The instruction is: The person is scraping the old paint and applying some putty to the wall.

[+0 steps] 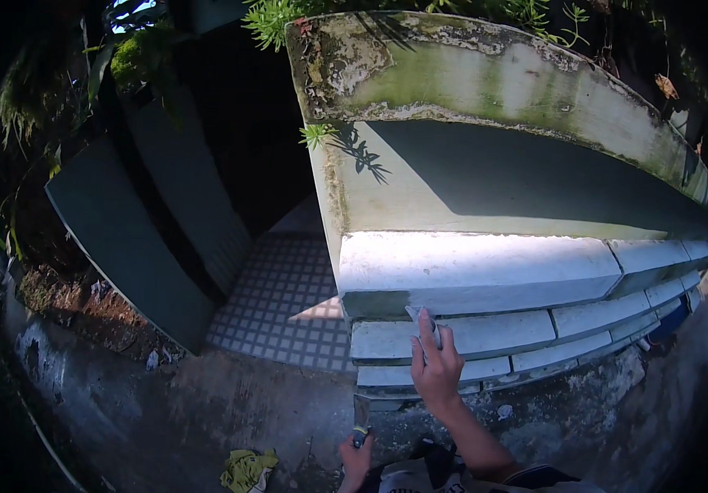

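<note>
My right hand is raised at the lower front edge of the white-coated top ledge, its index finger stretched along a small, flat, whitish-grey piece. The tip of that piece meets the ledge face, where a bare grey-green patch borders the white coat. Fingers hide most of the piece, so its kind is unclear. Lower down, my left hand grips a putty knife by its dark handle with a yellow band. The flat grey blade points up, away from me, near the lowest step.
White-topped steps run below the ledge toward the right. Above stands a mossy, peeling wall with plants. On the left are a checkered tile floor and a leaning dark panel. A yellow-green cloth lies on the concrete ground.
</note>
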### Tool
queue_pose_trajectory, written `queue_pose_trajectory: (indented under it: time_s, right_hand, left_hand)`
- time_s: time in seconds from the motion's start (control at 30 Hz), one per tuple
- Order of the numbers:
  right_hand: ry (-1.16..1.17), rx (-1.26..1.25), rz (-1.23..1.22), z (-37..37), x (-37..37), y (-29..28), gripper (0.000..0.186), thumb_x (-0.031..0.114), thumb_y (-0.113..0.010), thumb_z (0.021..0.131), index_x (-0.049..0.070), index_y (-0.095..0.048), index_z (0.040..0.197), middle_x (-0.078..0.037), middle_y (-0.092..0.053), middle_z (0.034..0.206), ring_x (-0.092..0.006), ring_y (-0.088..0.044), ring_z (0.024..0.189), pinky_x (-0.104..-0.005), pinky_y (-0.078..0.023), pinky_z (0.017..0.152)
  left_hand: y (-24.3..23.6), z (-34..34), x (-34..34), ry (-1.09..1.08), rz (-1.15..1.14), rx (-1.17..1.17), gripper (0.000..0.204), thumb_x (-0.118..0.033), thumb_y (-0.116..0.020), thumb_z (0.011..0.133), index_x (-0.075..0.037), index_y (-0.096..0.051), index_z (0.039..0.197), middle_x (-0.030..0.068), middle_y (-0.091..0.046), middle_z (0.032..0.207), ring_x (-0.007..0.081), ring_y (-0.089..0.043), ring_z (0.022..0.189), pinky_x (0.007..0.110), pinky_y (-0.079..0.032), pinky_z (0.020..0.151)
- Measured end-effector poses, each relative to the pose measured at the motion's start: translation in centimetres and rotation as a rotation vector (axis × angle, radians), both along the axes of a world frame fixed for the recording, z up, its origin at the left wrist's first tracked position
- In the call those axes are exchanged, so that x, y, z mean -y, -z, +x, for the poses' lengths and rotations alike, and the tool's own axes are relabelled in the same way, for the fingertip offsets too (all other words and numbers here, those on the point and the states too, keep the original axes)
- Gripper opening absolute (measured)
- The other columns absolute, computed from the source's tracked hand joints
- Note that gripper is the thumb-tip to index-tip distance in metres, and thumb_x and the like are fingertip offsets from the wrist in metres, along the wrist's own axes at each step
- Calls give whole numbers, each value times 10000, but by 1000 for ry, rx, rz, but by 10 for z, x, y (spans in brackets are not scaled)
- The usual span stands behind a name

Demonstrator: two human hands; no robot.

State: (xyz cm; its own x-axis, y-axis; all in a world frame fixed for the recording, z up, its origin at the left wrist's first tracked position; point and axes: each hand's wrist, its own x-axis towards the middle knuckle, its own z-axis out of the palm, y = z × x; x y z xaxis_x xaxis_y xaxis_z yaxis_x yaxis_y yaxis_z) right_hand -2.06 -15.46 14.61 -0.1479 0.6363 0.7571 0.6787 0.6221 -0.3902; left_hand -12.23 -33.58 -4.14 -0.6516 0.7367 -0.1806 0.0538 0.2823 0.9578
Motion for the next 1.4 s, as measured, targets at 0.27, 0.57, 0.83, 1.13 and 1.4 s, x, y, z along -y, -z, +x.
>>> queue_pose_trajectory:
  time_s: [0.27,0.57,0.83,1.13,1.4]
  right_hand:
    - [127,-113,63,-20,7,-28,551,69,-707,860,175,-589,1387,-121,-583,936,-283,-644,688,-394,-514,547]
    - [165,-88,145,-23,-2,-34,552,69,-690,874,199,-582,1399,-95,-573,908,-250,-608,632,-374,-491,511]
    - [150,-126,-6,-9,9,-4,553,27,-687,872,158,-578,1398,-126,-570,930,-292,-620,676,-377,-493,550]
    - [229,-102,78,-5,-4,-24,569,48,-680,872,174,-560,1414,-123,-572,925,-308,-609,646,-395,-490,527]
    - [320,-228,109,30,-13,-22,555,38,-657,888,98,-533,1425,-119,-572,897,-305,-598,633,-394,-485,524]
  left_hand:
    - [-23,-26,7,-88,18,-82,430,-170,-737,877,-28,-455,585,-64,-397,550,43,-339,568,307,-265,492]
    - [-16,-42,9,-18,1,-83,390,-173,-720,888,15,-491,636,-15,-417,543,55,-365,578,324,-296,496]
    - [13,-31,17,70,46,-20,384,-153,-708,898,-36,-481,612,-46,-448,560,46,-382,556,291,-300,490]
    - [20,-17,8,164,47,68,389,-158,-687,925,-87,-492,596,-38,-498,556,46,-419,498,266,-303,466]
    - [9,-7,1,109,49,168,360,-156,-690,920,-72,-510,620,-39,-504,553,44,-429,494,259,-325,461]
